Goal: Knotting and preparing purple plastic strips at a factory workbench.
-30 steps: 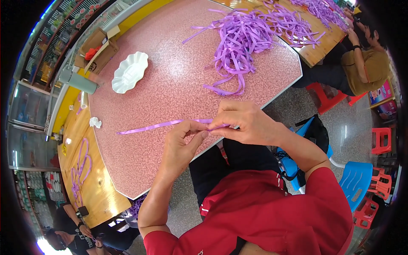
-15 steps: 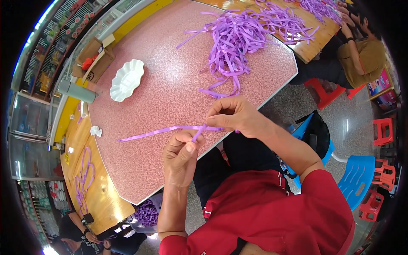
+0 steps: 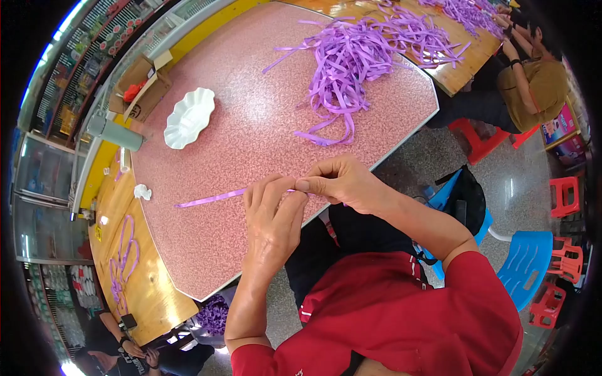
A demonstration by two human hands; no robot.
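Note:
A narrow purple ribbon (image 3: 210,200) stretches across the pink speckled tabletop (image 3: 207,250), its loose end lying to the left of my hands. My left hand (image 3: 274,210) has turned its back upward, and its fingertips close on the ribbon near the table's front edge. Right beside it, my right hand (image 3: 335,183) pinches the same ribbon between thumb and forefinger. The fingertips of both hands almost meet, and they hide the stretch of ribbon between them. A big tangled heap of purple ribbons (image 3: 345,62) lies farther back on the table.
A white scalloped dish (image 3: 189,118), a green tumbler (image 3: 116,133) and a cardboard box (image 3: 143,88) stand at the left. Crumpled tissue (image 3: 143,192) lies nearby. Other people sit at upper right (image 3: 533,81) and lower left (image 3: 113,351). A blue chair (image 3: 525,269) stands at my right.
My left hand has rolled over from palm up to back up and come closer to my right hand. The upright bit of ribbon between my fingers is now covered.

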